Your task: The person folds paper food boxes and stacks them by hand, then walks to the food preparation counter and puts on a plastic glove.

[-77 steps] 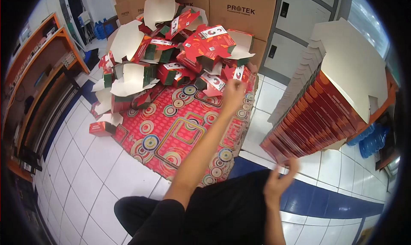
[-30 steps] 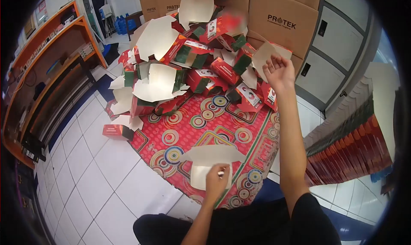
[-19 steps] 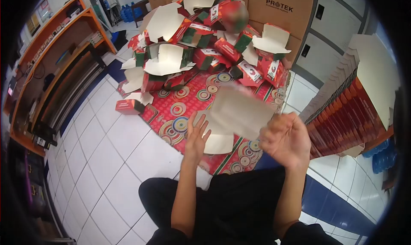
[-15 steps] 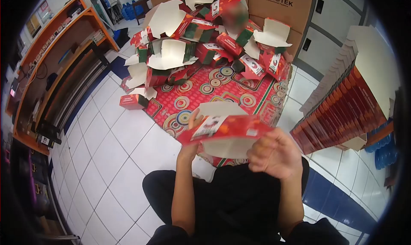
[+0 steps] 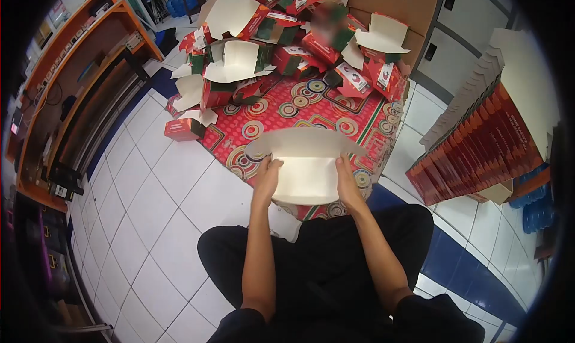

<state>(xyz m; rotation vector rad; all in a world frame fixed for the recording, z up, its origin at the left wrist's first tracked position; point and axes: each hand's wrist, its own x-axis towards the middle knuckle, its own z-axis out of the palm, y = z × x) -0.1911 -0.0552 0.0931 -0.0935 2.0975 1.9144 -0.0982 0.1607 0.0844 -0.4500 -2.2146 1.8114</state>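
Observation:
An unfolded cardboard box (image 5: 306,178) faces me with its white inside and a raised flap at the back. My left hand (image 5: 267,180) grips its left side, thumb on the inner face. On the opposite side my right hand (image 5: 350,182) holds it the same way, thumb up along the edge. The box is above the near end of a red patterned mat (image 5: 287,112), in front of my crossed legs. Its printed outer side is turned away from view.
Many red and green boxes with open white flaps (image 5: 239,61) lie heaped at the mat's far end. A tall stack of flat red cartons (image 5: 479,145) leans at the right. Grey lockers (image 5: 449,43) and a large brown carton (image 5: 395,13) stand behind; an orange shelf (image 5: 129,28) is at left.
The carton has turned from its red printed side to its white inside. My right hand, loosely curled beside it before, now grips its right side. The view has tilted slightly down.

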